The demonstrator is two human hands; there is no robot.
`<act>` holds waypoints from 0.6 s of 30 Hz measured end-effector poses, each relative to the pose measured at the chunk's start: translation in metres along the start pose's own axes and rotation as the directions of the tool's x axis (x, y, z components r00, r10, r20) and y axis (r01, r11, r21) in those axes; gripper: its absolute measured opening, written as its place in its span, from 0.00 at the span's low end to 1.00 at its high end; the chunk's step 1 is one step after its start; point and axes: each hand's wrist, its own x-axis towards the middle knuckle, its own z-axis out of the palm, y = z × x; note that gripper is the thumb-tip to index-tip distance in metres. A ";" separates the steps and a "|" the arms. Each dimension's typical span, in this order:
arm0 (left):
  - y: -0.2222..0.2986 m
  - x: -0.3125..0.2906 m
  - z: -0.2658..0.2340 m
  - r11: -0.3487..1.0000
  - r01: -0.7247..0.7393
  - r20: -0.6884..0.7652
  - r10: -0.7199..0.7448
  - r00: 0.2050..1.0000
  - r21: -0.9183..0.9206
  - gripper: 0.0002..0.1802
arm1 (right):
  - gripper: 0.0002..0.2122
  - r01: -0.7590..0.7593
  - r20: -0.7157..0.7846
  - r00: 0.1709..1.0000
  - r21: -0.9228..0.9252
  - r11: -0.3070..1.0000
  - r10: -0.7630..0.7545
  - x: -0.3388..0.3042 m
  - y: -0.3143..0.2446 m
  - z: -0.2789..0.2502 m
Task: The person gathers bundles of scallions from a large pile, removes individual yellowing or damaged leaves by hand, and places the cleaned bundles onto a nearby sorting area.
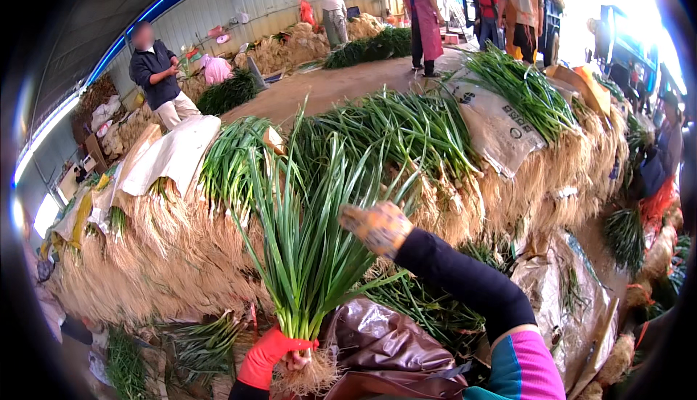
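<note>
A bunch of green onions (308, 255) stands upright at the lower centre of the view, its pale roots hanging just below the fist that clamps it and its long green leaves fanning upward and outward above. The left hand (272, 353), in a red glove, is closed tight around the stalks just above the roots. The right hand (376, 226), in a worn patterned glove on a dark sleeve, reaches up among the leaf tips at the bunch's right side; whether it grips any leaf cannot be told. A shiny brown apron (381, 342) lies below. Behind rises a long heap of onions (406, 146), roots facing out, partly draped with white sacks (497, 128). Other workers (156, 73) stand farther back.
</note>
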 end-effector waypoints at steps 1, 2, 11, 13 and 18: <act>-0.004 -0.004 -0.006 0.998 -0.043 0.031 0.045 0.999 -0.048 0.14 | 0.21 0.001 -0.102 0.995 -0.168 0.986 -0.019 0.018 0.006 0.011; -0.007 -0.009 -0.011 0.998 -0.028 0.044 0.031 0.999 -0.051 0.15 | 0.21 -0.161 0.018 0.987 -0.031 0.987 0.161 0.039 0.017 0.020; -0.003 -0.059 -0.019 0.973 0.187 0.143 -0.168 0.975 -0.135 0.23 | 0.10 -0.161 -0.098 0.983 -0.058 0.985 0.155 0.039 0.105 0.079; -0.007 -0.065 -0.017 0.971 0.200 0.120 -0.184 0.976 -0.133 0.23 | 0.08 -0.154 -0.025 0.988 -0.166 0.974 0.151 0.034 0.114 0.072; -0.021 -0.074 -0.012 0.970 0.182 0.061 -0.174 0.983 -0.159 0.23 | 0.10 -0.824 -0.199 0.550 0.029 0.565 0.812 0.028 0.145 0.007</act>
